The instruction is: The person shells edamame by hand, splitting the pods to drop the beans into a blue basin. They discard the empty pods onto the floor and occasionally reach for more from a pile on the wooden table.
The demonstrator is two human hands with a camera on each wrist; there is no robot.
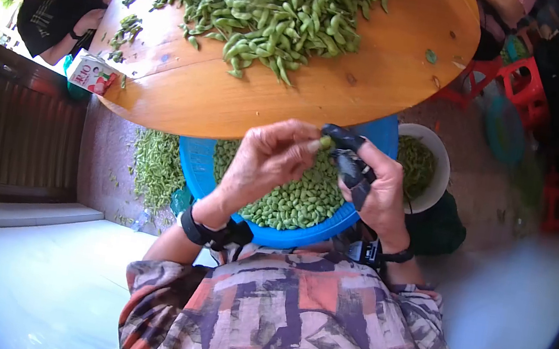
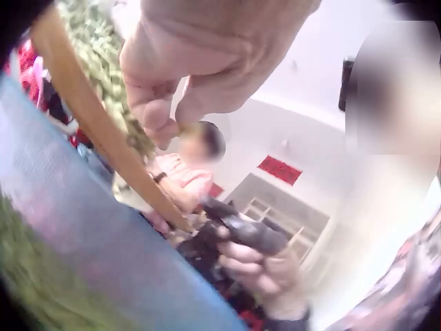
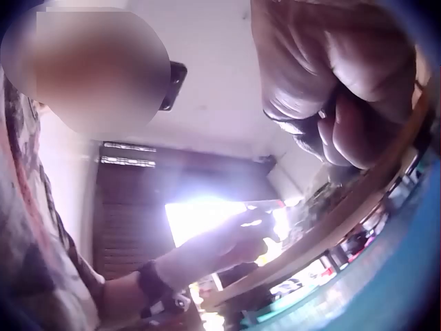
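Above the blue basket (image 1: 191, 174), the left hand (image 1: 270, 162) pinches a small green pod (image 1: 326, 142) between thumb and fingertips. At the pod's right side is the right hand (image 1: 378, 189), with black coverings on its thumb and index finger; whether it grips the pod cannot be told. In the left wrist view the left hand (image 2: 213, 55) is bent over its fingertips, and the right hand (image 2: 258, 258) appears lower down. The right wrist view shows the right hand (image 3: 337, 83) with curled fingers, their tips partly hidden. Shelled green beans (image 1: 290, 201) lie in the basket.
A wooden table (image 1: 398, 55) carries a heap of green pods (image 1: 268, 7) and a printed box (image 1: 92, 73). A white bucket (image 1: 442, 171) stands right of the basket. Pods and husks (image 1: 155, 159) cover floor at left. A person (image 1: 56, 0) sits beyond the table's left side; red stools (image 1: 527, 89) stand right.
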